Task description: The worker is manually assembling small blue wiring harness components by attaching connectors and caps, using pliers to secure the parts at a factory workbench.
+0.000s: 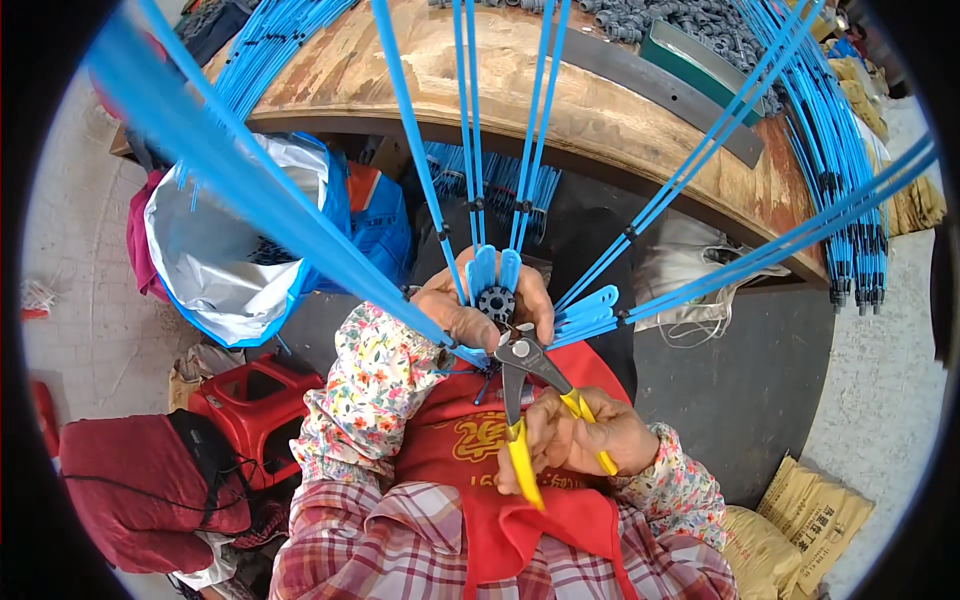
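Head view, looking down at a seated person in floral sleeves and a red apron (480, 470). The left hand (470, 310) is closed around a small black hub (497, 302), thumb and fingers wrapped about it, held above the lap. Blue ribs (470, 120) fan out from the hub in all directions, like umbrella spokes, reaching up and over the tabletop (600, 110) and out to both sides. The right hand (585, 440) sits just below, its grip closed on the yellow handles of pliers (530, 400). The handles are spread apart, and the pliers' dark metal head points up, touching or nearly touching the hub's lower edge; whether it bites anything cannot be told. Beyond the hands, the curved wooden tabletop carries bundles of more blue ribs and a heap of dark small parts (690, 20). To the left, on the floor, stand a blue-and-white bag (240, 250) and a red stool (255, 400).
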A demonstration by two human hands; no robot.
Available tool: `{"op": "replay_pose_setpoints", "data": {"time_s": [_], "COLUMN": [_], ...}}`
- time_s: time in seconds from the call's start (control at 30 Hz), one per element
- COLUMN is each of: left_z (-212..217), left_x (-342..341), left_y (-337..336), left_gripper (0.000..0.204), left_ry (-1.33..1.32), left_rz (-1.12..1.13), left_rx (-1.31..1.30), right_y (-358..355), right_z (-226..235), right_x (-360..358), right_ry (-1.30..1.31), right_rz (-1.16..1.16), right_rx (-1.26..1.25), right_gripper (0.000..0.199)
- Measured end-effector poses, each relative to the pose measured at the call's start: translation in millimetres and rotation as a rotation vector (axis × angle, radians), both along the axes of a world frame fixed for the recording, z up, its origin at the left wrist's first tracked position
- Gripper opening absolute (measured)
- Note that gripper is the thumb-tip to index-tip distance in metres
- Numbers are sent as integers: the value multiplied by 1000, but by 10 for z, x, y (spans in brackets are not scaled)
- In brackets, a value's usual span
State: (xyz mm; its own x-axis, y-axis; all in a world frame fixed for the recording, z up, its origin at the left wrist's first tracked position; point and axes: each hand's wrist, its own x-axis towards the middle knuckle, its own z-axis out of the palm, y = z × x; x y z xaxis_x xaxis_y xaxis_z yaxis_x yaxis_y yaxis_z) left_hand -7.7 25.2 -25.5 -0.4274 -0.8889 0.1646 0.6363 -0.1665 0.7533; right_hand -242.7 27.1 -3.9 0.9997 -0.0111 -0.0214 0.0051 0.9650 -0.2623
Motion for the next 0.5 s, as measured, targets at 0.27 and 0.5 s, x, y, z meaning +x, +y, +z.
{"op": "replay_pose_setpoints", "data": {"time_s": [0.27,0.5], "left_z": [62,54], "left_x": [69,-65], "left_y": [10,11], "left_gripper": [53,63], "left_ry": [-84,-202], "left_rz": [-39,99], "left_rx": [21,-78], "right_y": [-35,-203], "right_z": [184,589], "right_x": [-95,-246], "right_ry": [181,343], "right_rz": [-29,-31], "right_rx": [10,-324], "right_gripper": [33,28]}}
